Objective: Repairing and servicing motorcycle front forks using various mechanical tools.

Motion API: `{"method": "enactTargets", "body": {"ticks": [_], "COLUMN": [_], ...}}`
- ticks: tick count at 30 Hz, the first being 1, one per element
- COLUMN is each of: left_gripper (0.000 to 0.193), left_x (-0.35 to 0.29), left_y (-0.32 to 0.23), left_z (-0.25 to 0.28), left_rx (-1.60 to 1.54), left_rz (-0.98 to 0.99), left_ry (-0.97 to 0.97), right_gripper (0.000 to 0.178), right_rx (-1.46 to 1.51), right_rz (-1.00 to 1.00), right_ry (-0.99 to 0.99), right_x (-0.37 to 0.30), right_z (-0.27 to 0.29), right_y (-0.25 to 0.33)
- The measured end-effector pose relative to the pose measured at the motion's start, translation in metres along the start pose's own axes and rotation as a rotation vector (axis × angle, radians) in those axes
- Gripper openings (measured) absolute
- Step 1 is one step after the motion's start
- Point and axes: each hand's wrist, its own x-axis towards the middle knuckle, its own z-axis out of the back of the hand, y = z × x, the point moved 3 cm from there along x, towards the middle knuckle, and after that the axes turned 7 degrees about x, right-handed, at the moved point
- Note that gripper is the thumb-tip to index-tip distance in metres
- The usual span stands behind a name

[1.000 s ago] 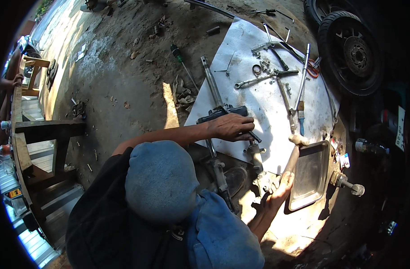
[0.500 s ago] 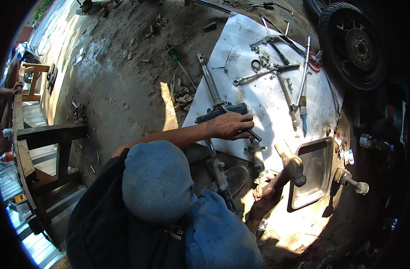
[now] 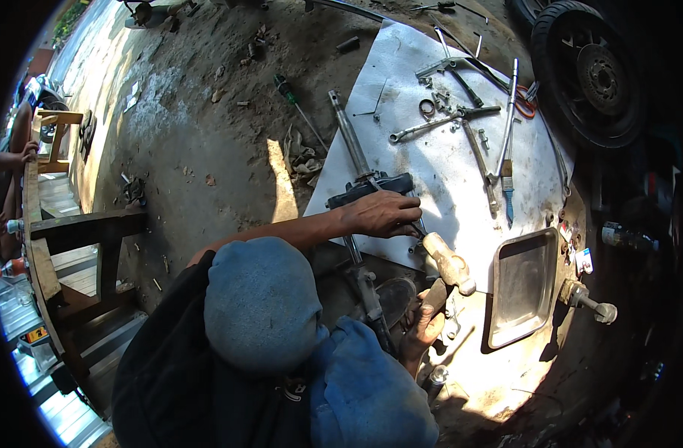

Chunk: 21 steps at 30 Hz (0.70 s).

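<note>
A motorcycle front fork assembly (image 3: 349, 140) lies in front of me, its metal stem pointing away and its black clamp (image 3: 390, 184) crossing it. My left hand (image 3: 386, 213) rests at the right end of the clamp. Its fingers are closed around a thin dark rod, mostly hidden by the hand. In my right hand (image 3: 425, 328) is a ball-peen hammer (image 3: 451, 265), gripped by its dark handle. The hammer's flat face is close by the left fingers; whether it touches the rod I cannot tell. One fork leg (image 3: 369, 295) runs back beside my shoe (image 3: 396, 299).
A white sheet (image 3: 409, 67) carries wrenches, a T-handle wrench (image 3: 472, 113), a blue-handled brush (image 3: 507, 194), rings and bolts. Right of it are a metal tray (image 3: 493, 328) and a wheel (image 3: 591, 75). A screwdriver (image 3: 285, 89) lies on the dirt. Left stands a wooden frame (image 3: 88, 224), with another person's hand (image 3: 29, 151).
My right hand has swung the hammer left and down, from near the tray to close by my left fingers. The left hand has stayed in place at the clamp.
</note>
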Motion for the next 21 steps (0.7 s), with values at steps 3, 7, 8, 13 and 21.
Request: {"method": "enactTargets", "body": {"ticks": [3,7,8,13,21], "left_gripper": [0.032,0.031,0.031,0.032,0.033], "left_x": [0.002,0.004,0.003,-0.002,-0.003], "left_y": [0.002,0.0,0.001,0.004,-0.001], "left_z": [0.002,0.003,0.002,-0.001,0.001], "left_rx": [-0.011,-0.015,-0.01,0.007,-0.004], "left_rz": [0.014,0.019,0.026,0.044,-0.027], "left_ry": [-0.025,-0.025,-0.016,0.004,-0.027], "right_gripper": [0.044,0.044,0.044,0.049,0.05], "right_rx": [-0.012,0.011,0.011,-0.078,0.105], "right_rz": [-0.011,-0.03,-0.029,0.057,0.232], "right_ry": [-0.002,-0.021,-0.019,-0.107,-0.231], "right_x": [0.002,0.001,0.001,-0.004,0.011], "right_z": [0.001,-0.001,-0.002,-0.006,-0.001], "right_y": [0.004,0.005,0.003,0.013,-0.056]}}
